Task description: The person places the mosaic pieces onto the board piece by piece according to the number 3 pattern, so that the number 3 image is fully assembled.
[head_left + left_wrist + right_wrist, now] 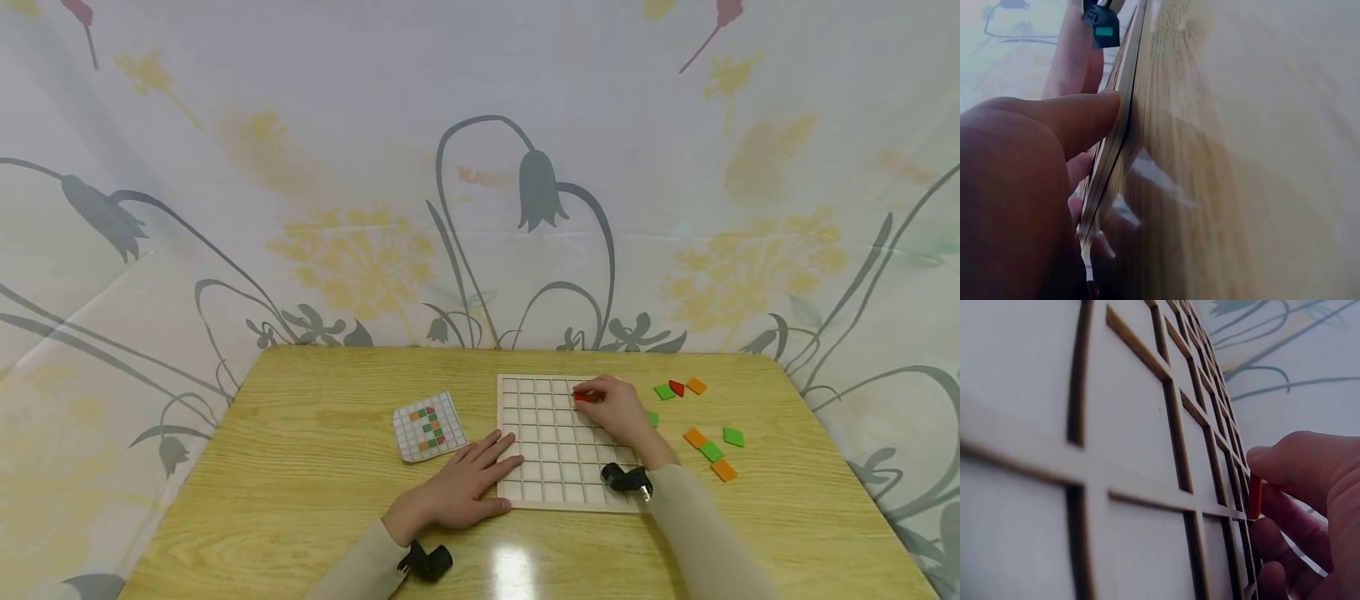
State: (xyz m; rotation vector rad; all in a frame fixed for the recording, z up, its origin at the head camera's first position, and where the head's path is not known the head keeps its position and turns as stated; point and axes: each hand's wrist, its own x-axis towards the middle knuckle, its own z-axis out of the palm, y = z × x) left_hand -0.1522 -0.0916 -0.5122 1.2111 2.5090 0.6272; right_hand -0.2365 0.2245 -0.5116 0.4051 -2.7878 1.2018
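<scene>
Red and thin, a small tile [581, 397] is pinched between the thumb and fingers of the right hand [618, 408], above the far part of a pale grid board [535, 468]. Whether the tile touches the board is hard to tell, since the right wrist view shows it nearly edge-on. The board lies on the wooden desk [300, 450], well in from the left and right edges and just short of the far edge. The left hand [463, 493] is spread flat at the board's left side, fingers straight and apart, holding nothing, the thumb touching the board's rim. A paper card [430, 427] with a printed coloured pattern lies between the board and the desk's left edge. Toward the desk's far right corner sit a green tile [664, 392], a second red tile [677, 388] and an orange tile [696, 386]. Nearer the front edge, two more orange tiles [723, 470] flank a green one [710, 451], with another green piece [733, 437] toward the right edge
</scene>
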